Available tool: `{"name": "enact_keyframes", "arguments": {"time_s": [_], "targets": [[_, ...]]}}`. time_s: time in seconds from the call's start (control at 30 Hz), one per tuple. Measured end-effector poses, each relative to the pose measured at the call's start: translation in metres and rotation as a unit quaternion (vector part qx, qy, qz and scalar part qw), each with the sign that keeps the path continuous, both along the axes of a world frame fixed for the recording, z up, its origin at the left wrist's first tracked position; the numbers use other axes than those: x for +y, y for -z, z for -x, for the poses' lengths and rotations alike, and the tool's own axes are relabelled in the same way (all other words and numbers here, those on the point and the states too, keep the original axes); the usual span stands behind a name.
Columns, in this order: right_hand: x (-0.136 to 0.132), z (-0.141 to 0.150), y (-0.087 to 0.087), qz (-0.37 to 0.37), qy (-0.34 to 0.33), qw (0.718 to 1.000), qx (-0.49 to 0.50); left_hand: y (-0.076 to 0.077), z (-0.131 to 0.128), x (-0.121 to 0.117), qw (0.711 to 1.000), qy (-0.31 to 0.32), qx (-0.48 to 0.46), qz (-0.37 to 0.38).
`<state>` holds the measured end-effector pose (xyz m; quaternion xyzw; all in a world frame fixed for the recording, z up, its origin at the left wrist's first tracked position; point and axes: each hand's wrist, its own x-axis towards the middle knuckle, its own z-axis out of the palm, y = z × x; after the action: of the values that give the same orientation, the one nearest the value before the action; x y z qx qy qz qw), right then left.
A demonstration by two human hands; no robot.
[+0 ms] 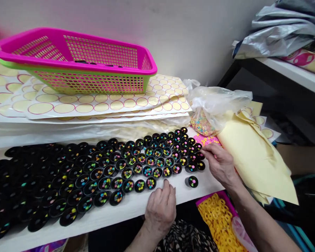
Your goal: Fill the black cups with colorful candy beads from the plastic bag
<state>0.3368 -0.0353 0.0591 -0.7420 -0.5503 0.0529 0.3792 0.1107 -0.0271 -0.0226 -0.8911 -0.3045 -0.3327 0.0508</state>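
Note:
Rows of small black cups [126,173] with colourful beads in them cover the white table. My right hand [222,164] is at the right end of the rows, thumb and fingers pinched together beside the rim of a black cup [200,155]. What the pinch holds, if anything, is too small to make out. My left hand [161,204] rests at the table's front edge, fingers curled, just in front of a cup with beads [151,182]; its palm side is hidden. One cup [193,181] stands apart between my hands.
Loose pink and yellow beads [207,140] lie behind my right hand, near a clear bag of beads [203,122]. A pink and green basket [94,75] stands on sticker sheets [89,107]. Yellow paper [257,157] lies rightward. Yellow rings [217,220] fill a container below the edge.

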Motion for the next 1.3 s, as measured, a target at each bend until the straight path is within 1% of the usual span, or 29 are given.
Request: {"name": "enact_keyframes", "arguments": {"time_s": [0.07, 0.1, 0.13, 0.2, 0.3, 0.37, 0.67, 0.83, 0.93, 1.03, 1.1, 1.13, 1.2, 1.27, 1.3], "targets": [[0.026, 0.016, -0.011, 0.017, -0.105, 0.994, 0.011, 0.000, 0.000, 0.000, 1.000, 0.001, 0.002, 0.006], [0.038, 0.024, -0.013, 0.034, -0.150, 0.988, -0.005, 0.001, 0.000, -0.001, 1.000, 0.000, 0.001, 0.008], [0.049, 0.030, -0.012, 0.051, -0.185, 0.981, -0.033, 0.001, 0.000, -0.001, 1.000, -0.002, 0.001, 0.010], [0.067, 0.038, -0.006, 0.083, -0.224, 0.966, -0.097, 0.003, 0.001, -0.002, 1.000, -0.004, -0.001, 0.015], [0.080, 0.042, 0.004, 0.116, -0.240, 0.951, -0.158, 0.004, 0.002, -0.003, 1.000, -0.002, -0.003, 0.023], [0.082, 0.042, 0.005, 0.126, -0.241, 0.945, -0.181, 0.004, 0.002, -0.002, 1.000, 0.000, -0.004, 0.022], [0.080, 0.047, 0.001, 0.145, -0.243, 0.922, -0.263, 0.002, 0.002, -0.001, 1.000, 0.003, -0.009, 0.021], [0.083, 0.053, -0.006, 0.163, -0.266, 0.886, -0.342, 0.001, 0.002, 0.000, 1.000, 0.004, -0.006, 0.014], [0.084, 0.056, -0.011, 0.173, -0.280, 0.877, -0.349, 0.002, 0.002, 0.002, 1.000, 0.011, -0.008, -0.001], [0.082, 0.053, -0.013, 0.172, -0.269, 0.890, -0.325, 0.003, 0.001, 0.005, 1.000, 0.019, -0.017, -0.013], [0.078, 0.044, -0.013, 0.148, -0.253, 0.914, -0.282, 0.003, -0.001, 0.006, 0.999, 0.021, -0.023, -0.022], [0.074, 0.038, -0.014, 0.122, -0.241, 0.930, -0.251, 0.003, -0.001, 0.007, 0.999, 0.019, -0.024, -0.027], [0.062, 0.019, -0.015, 0.050, -0.200, 0.964, -0.168, 0.003, -0.003, 0.007, 0.999, 0.017, -0.025, -0.037], [0.045, -0.006, -0.014, -0.025, -0.134, 0.988, -0.071, 0.003, -0.004, 0.007, 0.999, 0.018, -0.028, -0.043], [0.034, -0.020, -0.012, -0.054, -0.090, 0.994, -0.026, 0.003, -0.004, 0.007, 0.998, 0.019, -0.030, -0.045]]}}
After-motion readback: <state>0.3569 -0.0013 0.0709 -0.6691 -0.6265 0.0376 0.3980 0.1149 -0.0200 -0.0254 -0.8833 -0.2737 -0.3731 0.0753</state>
